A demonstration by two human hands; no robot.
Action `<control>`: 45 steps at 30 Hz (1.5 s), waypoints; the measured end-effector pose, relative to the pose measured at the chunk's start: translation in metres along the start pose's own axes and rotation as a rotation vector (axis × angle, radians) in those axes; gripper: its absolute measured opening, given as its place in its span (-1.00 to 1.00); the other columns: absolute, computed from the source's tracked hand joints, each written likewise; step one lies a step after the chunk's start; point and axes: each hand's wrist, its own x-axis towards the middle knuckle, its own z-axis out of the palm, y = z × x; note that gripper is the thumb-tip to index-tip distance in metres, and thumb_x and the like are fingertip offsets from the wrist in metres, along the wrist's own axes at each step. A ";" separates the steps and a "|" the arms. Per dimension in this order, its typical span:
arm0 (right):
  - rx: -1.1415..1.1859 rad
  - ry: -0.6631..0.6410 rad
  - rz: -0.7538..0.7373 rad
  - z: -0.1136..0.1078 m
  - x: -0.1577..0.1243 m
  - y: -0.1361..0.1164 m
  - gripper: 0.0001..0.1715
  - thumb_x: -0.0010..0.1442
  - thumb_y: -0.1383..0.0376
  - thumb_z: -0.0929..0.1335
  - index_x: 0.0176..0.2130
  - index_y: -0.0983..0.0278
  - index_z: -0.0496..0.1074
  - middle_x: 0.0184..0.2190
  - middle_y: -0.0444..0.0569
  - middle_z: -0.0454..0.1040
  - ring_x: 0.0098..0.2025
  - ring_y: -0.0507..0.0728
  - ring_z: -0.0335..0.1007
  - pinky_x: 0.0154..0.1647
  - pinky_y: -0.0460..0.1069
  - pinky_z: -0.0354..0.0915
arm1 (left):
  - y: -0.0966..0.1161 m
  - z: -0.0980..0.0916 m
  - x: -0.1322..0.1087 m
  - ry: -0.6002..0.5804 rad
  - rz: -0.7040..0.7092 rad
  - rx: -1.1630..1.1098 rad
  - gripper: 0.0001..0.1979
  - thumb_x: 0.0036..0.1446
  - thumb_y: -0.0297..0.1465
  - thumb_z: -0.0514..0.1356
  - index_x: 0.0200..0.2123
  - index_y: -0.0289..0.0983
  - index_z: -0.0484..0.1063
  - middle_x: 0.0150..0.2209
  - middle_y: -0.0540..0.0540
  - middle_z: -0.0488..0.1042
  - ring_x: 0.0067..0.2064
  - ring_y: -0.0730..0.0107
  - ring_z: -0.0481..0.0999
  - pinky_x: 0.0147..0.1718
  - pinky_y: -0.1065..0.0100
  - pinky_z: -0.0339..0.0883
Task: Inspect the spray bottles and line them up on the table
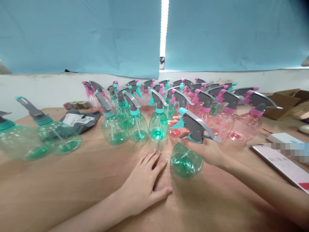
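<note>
My right hand (205, 149) is closed around the neck of a green spray bottle (185, 164) with a grey and turquoise trigger head. This bottle stands roughly upright over the front middle of the table; whether its base touches the wood I cannot tell. To its left, my left hand (146, 180) lies flat on the tabletop with fingers spread, holding nothing. Just beyond the hands are a green spray bottle (158, 125) and another green spray bottle (137, 127). Pink spray bottles (246, 127) crowd the right side, some partly hidden by those in front.
Two green bottles (60, 137) stand at the far left, near a dark plastic parcel (93, 120). A phone (277, 164) lies at the right, beside a white box (285, 138). Behind it is an open cardboard box (285, 103). Blue curtains (79, 35) hang over the back wall.
</note>
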 end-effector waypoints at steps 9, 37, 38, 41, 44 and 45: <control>0.003 0.000 0.048 -0.002 -0.001 0.002 -0.83 -0.08 0.38 0.30 -0.39 0.16 0.39 -0.54 -0.18 0.34 -0.47 0.04 0.32 -0.44 -0.06 0.34 | 0.001 0.000 -0.001 0.017 0.002 -0.027 -0.32 0.19 -0.01 0.14 0.27 -0.22 0.16 0.32 -0.26 0.09 0.33 -0.09 0.01 0.23 -0.15 -0.13; 0.017 -0.013 0.016 -0.004 -0.003 0.006 -0.54 -0.01 0.35 0.33 -0.06 0.15 0.46 -0.20 -0.06 0.56 -0.23 0.16 0.54 -0.21 0.07 0.47 | 0.000 0.001 -0.001 0.023 -0.011 -0.043 -0.33 0.19 -0.03 0.15 0.27 -0.19 0.16 0.32 -0.24 0.09 0.32 -0.09 0.02 0.22 -0.16 -0.09; 0.017 -0.017 0.005 -0.004 -0.003 0.006 -0.55 0.00 0.34 0.33 -0.07 0.15 0.47 -0.25 -0.07 0.57 -0.23 0.16 0.54 -0.20 0.08 0.47 | 0.000 0.001 -0.002 0.024 -0.011 -0.043 -0.33 0.18 -0.03 0.15 0.27 -0.20 0.15 0.32 -0.24 0.09 0.32 -0.09 0.02 0.23 -0.16 -0.09; 0.018 -0.021 -0.034 -0.004 -0.003 0.007 -0.63 0.03 0.32 0.32 -0.12 0.16 0.49 -0.43 -0.11 0.55 -0.21 0.18 0.53 -0.18 0.09 0.46 | 0.000 0.000 -0.002 0.022 -0.007 -0.035 -0.32 0.19 -0.03 0.15 0.28 -0.21 0.14 0.33 -0.26 0.06 0.33 -0.09 0.01 0.23 -0.15 -0.10; 0.013 -0.023 -0.045 -0.003 -0.002 0.006 -0.72 0.03 0.33 0.31 -0.22 0.14 0.51 -0.52 -0.13 0.51 -0.20 0.18 0.52 -0.20 0.08 0.45 | 0.000 0.001 -0.002 0.025 -0.006 -0.033 -0.31 0.19 -0.03 0.14 0.29 -0.22 0.13 0.33 -0.27 0.06 0.33 -0.10 0.00 0.23 -0.16 -0.10; 0.016 -0.025 -0.039 -0.003 -0.002 0.006 -0.75 0.03 0.34 0.31 -0.26 0.14 0.52 -0.54 -0.14 0.50 -0.21 0.18 0.51 -0.22 0.07 0.45 | -0.001 0.001 -0.002 0.027 -0.006 -0.035 -0.31 0.19 -0.03 0.14 0.29 -0.21 0.13 0.33 -0.26 0.06 0.33 -0.10 0.00 0.23 -0.16 -0.10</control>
